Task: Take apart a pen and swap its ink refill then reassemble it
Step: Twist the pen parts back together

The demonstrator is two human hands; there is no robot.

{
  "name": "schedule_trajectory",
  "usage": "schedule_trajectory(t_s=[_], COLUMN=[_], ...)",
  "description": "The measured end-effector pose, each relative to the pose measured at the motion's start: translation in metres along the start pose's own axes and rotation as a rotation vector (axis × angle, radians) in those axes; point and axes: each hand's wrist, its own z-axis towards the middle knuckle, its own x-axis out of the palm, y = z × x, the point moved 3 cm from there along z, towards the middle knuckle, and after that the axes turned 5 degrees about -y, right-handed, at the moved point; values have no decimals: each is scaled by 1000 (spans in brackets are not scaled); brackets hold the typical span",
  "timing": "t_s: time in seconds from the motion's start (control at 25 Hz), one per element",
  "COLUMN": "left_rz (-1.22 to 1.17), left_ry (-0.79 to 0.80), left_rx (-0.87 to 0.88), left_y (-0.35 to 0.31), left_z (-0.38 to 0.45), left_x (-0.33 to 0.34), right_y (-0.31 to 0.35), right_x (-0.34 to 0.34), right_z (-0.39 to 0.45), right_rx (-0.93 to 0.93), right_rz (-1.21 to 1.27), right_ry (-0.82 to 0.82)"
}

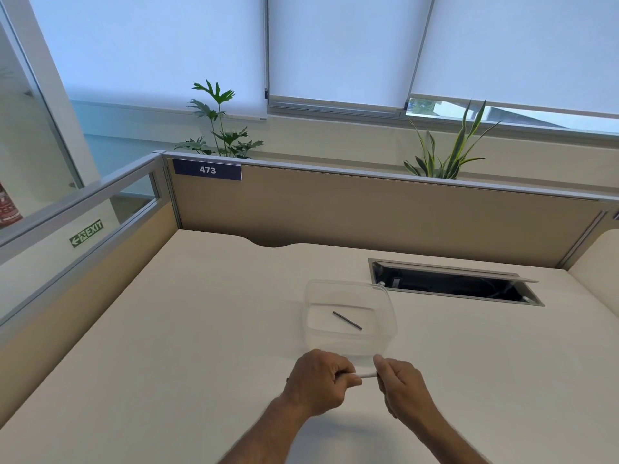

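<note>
Both hands meet just above the desk, in front of a clear plastic container (pixel 385 316). My left hand (pixel 318 380) is closed around one end of a white pen (pixel 366 375), and my right hand (pixel 402 386) pinches the other end. Only a short white stretch of the pen shows between the fingers; the rest is hidden in my fists. A thin dark ink refill (pixel 347 320) lies slanted on the container's floor, apart from both hands.
The cream desk (pixel 201 329) is walled by beige partitions at the back and left. An open cable hatch (pixel 455 283) is sunk into the desk behind and to the right of the container. Two potted plants stand beyond the back partition.
</note>
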Motion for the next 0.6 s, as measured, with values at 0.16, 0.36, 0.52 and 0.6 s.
schedule_trajectory(t_s=[0.16, 0.36, 0.52, 0.6], left_rz=[-87, -107, -88, -76], left_ry=[96, 168, 150, 117], left_rx=[-40, -46, -22, -1], left_y=[0, 0, 0, 1], left_z=[-4, -6, -3, 0], left_x=[4, 7, 6, 5], right_y=[5, 7, 7, 5], right_x=[-11, -13, -7, -6], right_z=[-4, -6, -7, -7], right_rx=[-382, -570, -475, -366], right_rz=[-220, -355, -266, -216], right_ry=[-45, -48, -81, -95])
